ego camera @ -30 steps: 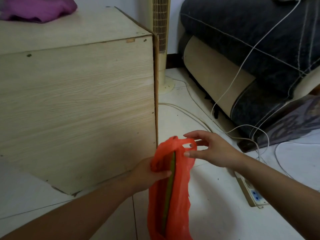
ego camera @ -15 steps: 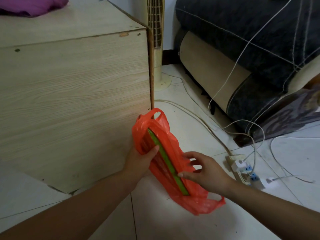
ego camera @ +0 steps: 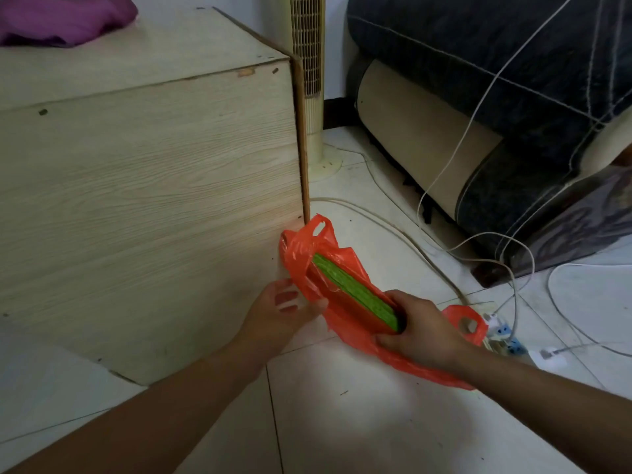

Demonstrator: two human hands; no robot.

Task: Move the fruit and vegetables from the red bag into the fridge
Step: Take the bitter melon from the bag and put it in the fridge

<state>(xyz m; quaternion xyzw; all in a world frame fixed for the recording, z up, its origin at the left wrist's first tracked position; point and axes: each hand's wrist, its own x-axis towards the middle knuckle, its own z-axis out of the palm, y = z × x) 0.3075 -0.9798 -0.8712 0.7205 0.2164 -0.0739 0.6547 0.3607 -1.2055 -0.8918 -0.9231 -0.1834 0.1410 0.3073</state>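
Note:
A red plastic bag [ego camera: 345, 302] lies tilted above the floor between both hands, its handles spread at upper left and lower right. A long green vegetable [ego camera: 352, 289] shows through its mouth, running diagonally. My left hand [ego camera: 277, 313] holds the bag's left edge, fingers against the plastic. My right hand [ego camera: 420, 330] grips the lower end of the green vegetable together with the bag around it. No fridge is in view.
A pale wooden cabinet [ego camera: 143, 200] fills the left, with purple cloth [ego camera: 61, 18] on top. A tower fan [ego camera: 311, 80] stands behind it. A dark sofa [ego camera: 496, 114] is at the right. Cables and a power strip [ego camera: 502, 336] lie on the white tiled floor.
The bag went from hanging upright to lying tilted and lower. My right hand moved down from the handle and closed around the vegetable's lower end; my left hand shifted along the bag's edge.

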